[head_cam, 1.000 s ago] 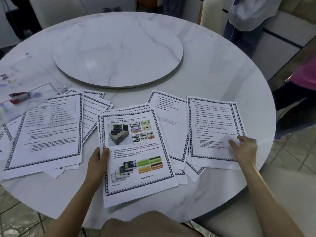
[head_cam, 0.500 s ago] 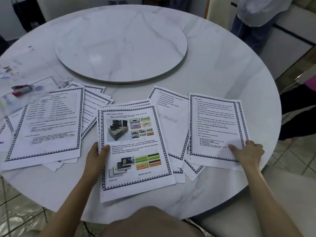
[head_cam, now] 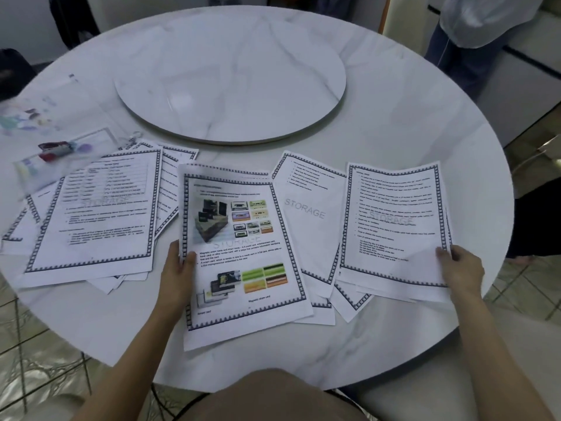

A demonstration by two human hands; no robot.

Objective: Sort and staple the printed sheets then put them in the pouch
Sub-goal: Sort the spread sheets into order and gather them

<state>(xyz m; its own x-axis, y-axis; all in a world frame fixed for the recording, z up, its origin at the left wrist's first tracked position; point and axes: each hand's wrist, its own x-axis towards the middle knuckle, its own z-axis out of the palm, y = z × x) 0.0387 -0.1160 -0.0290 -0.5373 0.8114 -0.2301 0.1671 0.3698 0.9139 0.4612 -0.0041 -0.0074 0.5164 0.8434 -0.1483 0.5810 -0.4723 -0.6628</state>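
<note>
Printed sheets with patterned borders lie spread over the near half of a round marble table. My left hand grips the left edge of the colour-picture sheet in the middle, thumb on top. My right hand pinches the lower right corner of the text sheet on the right, lifting it slightly off the sheets below. A further pile of sheets lies at the left. A clear pouch with a red stapler on or in it sits at the far left.
A round marble turntable occupies the table's centre. A sheet marked STORAGE lies between the two held sheets. A person in grey stands at the back right, and another person's leg shows at the right edge. Tiled floor lies below.
My right hand has slid to the text sheet's lower right corner and raised it slightly. My left hand stays on the colour sheet's edge. The view has shifted a little.
</note>
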